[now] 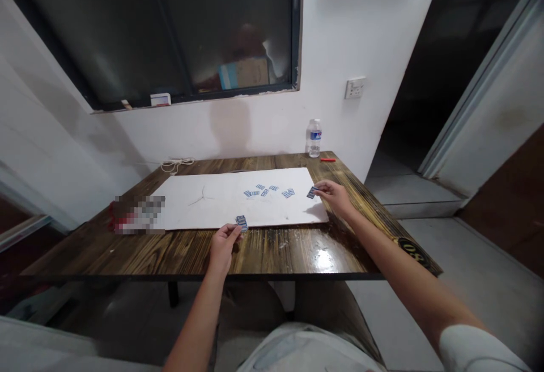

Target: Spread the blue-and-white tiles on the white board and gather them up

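Pale shirt [306, 352] nearest; left hand [222, 245] pinching blue cards [241, 222], right hand [334, 193] pinching blue card [311, 193]; hands well apart.

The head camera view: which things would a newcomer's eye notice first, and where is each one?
Probably the white board, bright against the dark wooden table, with small blue-patterned cards scattered mostly on its right half. Next, perhaps, the two hands: the left hand holds overlapping cards at the board's near edge, and the right hand holds at least one card near its right end. A clear bottle stands at the table's far edge.
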